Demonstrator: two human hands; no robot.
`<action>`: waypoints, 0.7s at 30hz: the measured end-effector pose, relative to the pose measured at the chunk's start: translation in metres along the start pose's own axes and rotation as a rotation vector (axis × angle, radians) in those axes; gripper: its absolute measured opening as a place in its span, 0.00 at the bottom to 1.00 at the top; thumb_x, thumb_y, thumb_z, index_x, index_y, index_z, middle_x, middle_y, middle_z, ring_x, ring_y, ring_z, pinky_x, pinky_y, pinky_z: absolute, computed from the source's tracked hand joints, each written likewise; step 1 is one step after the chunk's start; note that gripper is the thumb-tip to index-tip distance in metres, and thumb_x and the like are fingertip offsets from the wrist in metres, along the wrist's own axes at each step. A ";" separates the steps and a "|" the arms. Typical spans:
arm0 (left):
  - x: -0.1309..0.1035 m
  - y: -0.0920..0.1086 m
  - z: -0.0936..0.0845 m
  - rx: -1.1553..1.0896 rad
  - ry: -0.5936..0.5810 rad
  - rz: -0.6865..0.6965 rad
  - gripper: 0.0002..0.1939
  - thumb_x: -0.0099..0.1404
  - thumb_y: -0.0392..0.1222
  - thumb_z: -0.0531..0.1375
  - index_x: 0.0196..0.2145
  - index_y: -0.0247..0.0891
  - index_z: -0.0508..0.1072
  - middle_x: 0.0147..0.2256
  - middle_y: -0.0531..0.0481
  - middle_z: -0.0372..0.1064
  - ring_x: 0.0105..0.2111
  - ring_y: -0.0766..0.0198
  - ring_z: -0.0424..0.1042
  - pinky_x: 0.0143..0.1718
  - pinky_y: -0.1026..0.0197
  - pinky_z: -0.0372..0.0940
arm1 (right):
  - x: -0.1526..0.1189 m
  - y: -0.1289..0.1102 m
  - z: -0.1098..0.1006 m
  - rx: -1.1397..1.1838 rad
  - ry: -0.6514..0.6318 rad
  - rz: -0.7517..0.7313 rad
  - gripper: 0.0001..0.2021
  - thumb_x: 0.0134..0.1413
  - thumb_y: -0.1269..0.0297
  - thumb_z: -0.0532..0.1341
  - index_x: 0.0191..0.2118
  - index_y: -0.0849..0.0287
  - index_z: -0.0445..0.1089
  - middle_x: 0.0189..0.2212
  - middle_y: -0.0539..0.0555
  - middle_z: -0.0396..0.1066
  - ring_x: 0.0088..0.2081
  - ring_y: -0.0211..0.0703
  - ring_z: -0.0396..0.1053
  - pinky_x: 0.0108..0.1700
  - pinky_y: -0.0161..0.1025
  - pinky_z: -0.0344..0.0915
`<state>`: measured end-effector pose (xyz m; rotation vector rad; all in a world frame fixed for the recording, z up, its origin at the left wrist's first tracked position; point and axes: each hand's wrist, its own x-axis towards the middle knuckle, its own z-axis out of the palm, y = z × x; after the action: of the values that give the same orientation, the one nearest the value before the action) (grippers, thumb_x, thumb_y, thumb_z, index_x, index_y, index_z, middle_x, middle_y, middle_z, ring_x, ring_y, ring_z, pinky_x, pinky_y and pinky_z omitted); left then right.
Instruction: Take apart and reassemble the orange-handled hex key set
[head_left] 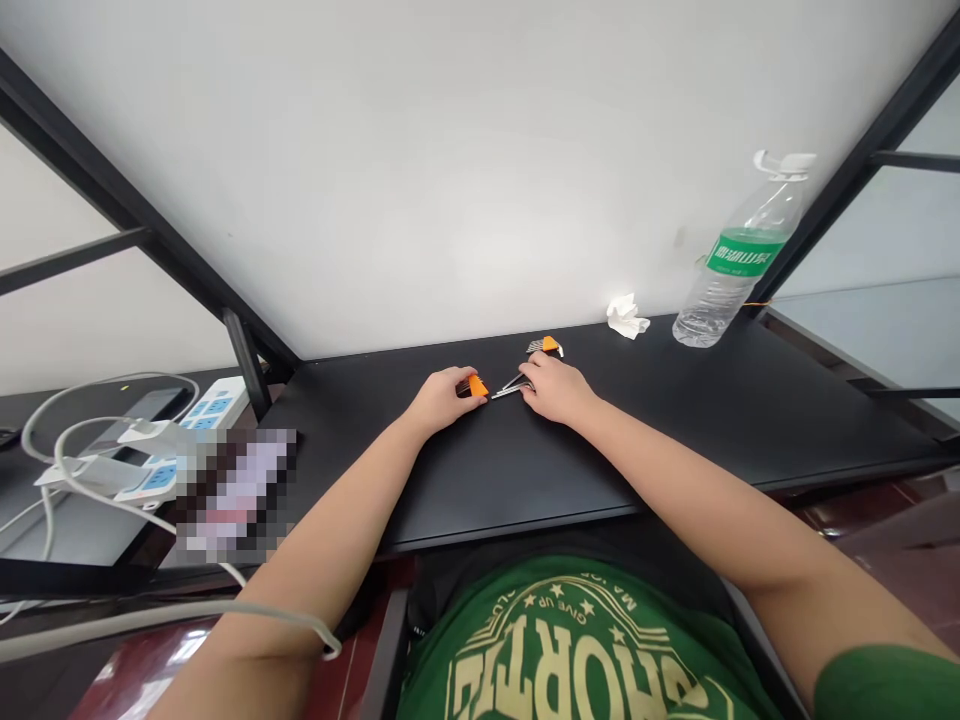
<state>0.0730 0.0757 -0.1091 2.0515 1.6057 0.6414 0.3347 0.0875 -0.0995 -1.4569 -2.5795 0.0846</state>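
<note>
My left hand [444, 402] is closed, thumb and fingers pinching a small orange hex key holder [478, 385] just above the black desk. Facing it across a narrow gap, my right hand [556, 387] has its fingers closed on some thin silver hex keys [508, 389]. Their free ends point left toward the orange holder. How many keys lie under the fingers is hidden. Behind my right hand, near the wall, lies a second orange holder with a row of hex keys [551, 344] in it.
A big clear water bottle [739, 255] with a green label stands at the back right, beside a crumpled white tissue [627, 316]. To the left are a white power strip [217, 405], looping white cables [97, 420] and a blurred-out object [236, 495]. Black metal frame bars [142, 235] rise at both sides.
</note>
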 end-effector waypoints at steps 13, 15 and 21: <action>-0.003 0.000 0.004 0.006 0.005 0.134 0.25 0.61 0.52 0.69 0.54 0.43 0.77 0.46 0.46 0.77 0.46 0.53 0.76 0.53 0.51 0.71 | 0.003 0.010 0.000 0.137 -0.105 0.056 0.09 0.63 0.70 0.59 0.45 0.58 0.74 0.48 0.60 0.70 0.46 0.50 0.70 0.46 0.42 0.65; -0.004 0.003 0.006 0.027 0.007 0.188 0.26 0.62 0.51 0.68 0.56 0.42 0.76 0.48 0.45 0.77 0.47 0.52 0.75 0.55 0.49 0.71 | 0.002 0.008 -0.002 0.108 -0.095 0.068 0.08 0.62 0.69 0.60 0.45 0.59 0.74 0.47 0.62 0.71 0.46 0.52 0.70 0.46 0.44 0.65; -0.010 0.014 0.012 -0.019 0.038 0.324 0.30 0.65 0.50 0.69 0.63 0.43 0.73 0.54 0.43 0.76 0.53 0.52 0.73 0.58 0.48 0.70 | 0.001 0.002 -0.005 0.514 0.100 -0.093 0.16 0.67 0.58 0.61 0.54 0.60 0.74 0.49 0.58 0.72 0.47 0.46 0.71 0.51 0.43 0.66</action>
<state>0.0889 0.0620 -0.1107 2.3203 1.2895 0.8066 0.3366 0.0894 -0.0946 -1.1182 -2.3023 0.5956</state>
